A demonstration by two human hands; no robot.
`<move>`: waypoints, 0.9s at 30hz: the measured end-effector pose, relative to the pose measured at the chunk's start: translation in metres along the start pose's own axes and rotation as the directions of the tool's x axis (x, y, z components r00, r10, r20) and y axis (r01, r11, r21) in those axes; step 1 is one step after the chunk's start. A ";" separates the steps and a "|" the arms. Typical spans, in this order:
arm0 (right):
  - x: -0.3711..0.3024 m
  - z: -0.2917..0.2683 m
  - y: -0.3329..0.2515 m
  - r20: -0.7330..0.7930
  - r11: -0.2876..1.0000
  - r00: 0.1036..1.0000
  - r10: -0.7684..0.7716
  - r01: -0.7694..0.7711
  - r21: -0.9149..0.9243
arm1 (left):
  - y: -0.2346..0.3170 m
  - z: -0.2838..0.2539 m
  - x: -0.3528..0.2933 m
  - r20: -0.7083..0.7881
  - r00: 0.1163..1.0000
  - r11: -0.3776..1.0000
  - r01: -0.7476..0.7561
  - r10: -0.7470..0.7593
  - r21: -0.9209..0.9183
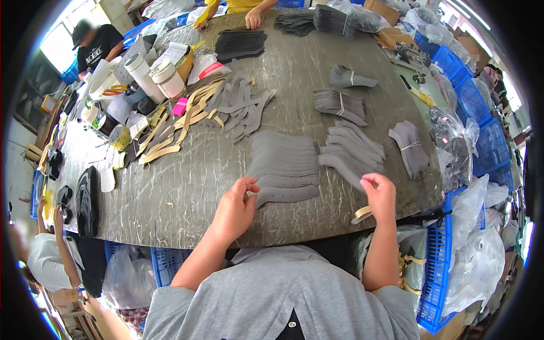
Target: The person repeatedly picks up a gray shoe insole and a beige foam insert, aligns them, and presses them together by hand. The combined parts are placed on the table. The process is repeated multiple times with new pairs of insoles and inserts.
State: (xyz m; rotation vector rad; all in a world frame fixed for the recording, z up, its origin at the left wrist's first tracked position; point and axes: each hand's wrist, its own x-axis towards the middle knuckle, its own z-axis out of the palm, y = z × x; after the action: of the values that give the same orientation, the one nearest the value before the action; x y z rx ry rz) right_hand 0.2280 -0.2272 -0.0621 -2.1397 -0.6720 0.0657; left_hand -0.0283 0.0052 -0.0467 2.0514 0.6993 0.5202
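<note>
In front of me a row of overlapping grey shoe-upper pieces (283, 161) lies fanned out, with small holes along the nearest ones. My left hand (233, 209) is at its near left corner, fingers loosely curled and apart, with nothing visible between them. My right hand (381, 195) has thumb and fingers pinched at the near end of a grey piece (343, 161) in a looser fanned pile (354, 139). Right of that pile lies a tied grey bundle (409, 148). A beige strip roll (361, 214) sits below my right hand.
Banded bundles (340, 105) lie farther off. Loose grey pieces (241, 105), beige strips (195, 113) and white containers (167, 78) occupy the left. A dark shoe (86, 201) stands near the left edge. Blue crates (436, 266) flank the table. Another person's hand (253, 18) touches a dark stack (240, 44).
</note>
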 end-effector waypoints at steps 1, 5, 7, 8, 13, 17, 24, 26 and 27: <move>0.000 -0.010 0.003 -0.053 0.960 0.993 -0.108 0.090 -0.264 | 0.003 -0.001 0.001 0.023 0.999 0.997 -0.027 0.025 0.075; -0.018 0.002 -0.037 0.063 0.914 0.988 0.140 -0.154 0.377 | 0.014 0.007 -0.001 0.093 0.952 0.955 -0.295 0.292 0.019; -0.036 0.032 -0.059 0.246 0.551 0.969 0.010 -0.210 0.808 | 0.027 0.019 -0.002 0.194 0.918 0.938 -0.339 0.346 -0.068; -0.042 0.047 -0.070 0.318 0.326 0.947 -0.055 -0.284 0.902 | 0.038 0.019 0.000 0.269 0.918 0.957 -0.273 0.290 -0.101; -0.050 0.081 -0.110 0.412 -0.104 0.905 0.107 -0.402 0.910 | 0.049 0.029 0.001 0.384 0.917 0.974 -0.023 0.110 -0.225; -0.037 0.078 -0.091 0.294 -0.184 0.947 0.129 -0.269 0.946 | 0.050 0.010 0.002 0.524 0.852 0.990 0.084 -0.013 -0.113; -0.027 0.038 -0.068 0.635 0.300 0.772 0.022 -0.611 0.732 | 0.047 -0.013 -0.003 0.497 0.783 0.927 -0.336 0.373 -0.167; -0.037 0.037 -0.083 0.721 0.319 0.691 -0.049 -0.673 0.667 | 0.051 -0.016 -0.002 0.505 0.760 0.900 -0.427 0.409 -0.085; -0.039 0.038 -0.084 0.731 0.345 0.680 -0.057 -0.674 0.653 | 0.052 -0.016 -0.002 0.515 0.755 0.899 -0.432 0.405 -0.072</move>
State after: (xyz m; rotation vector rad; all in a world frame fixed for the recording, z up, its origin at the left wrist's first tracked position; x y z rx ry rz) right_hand 0.1466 -0.1780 -0.0294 -1.0214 -0.3536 1.2279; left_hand -0.0245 -0.0101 0.0058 2.2662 -0.0853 0.1638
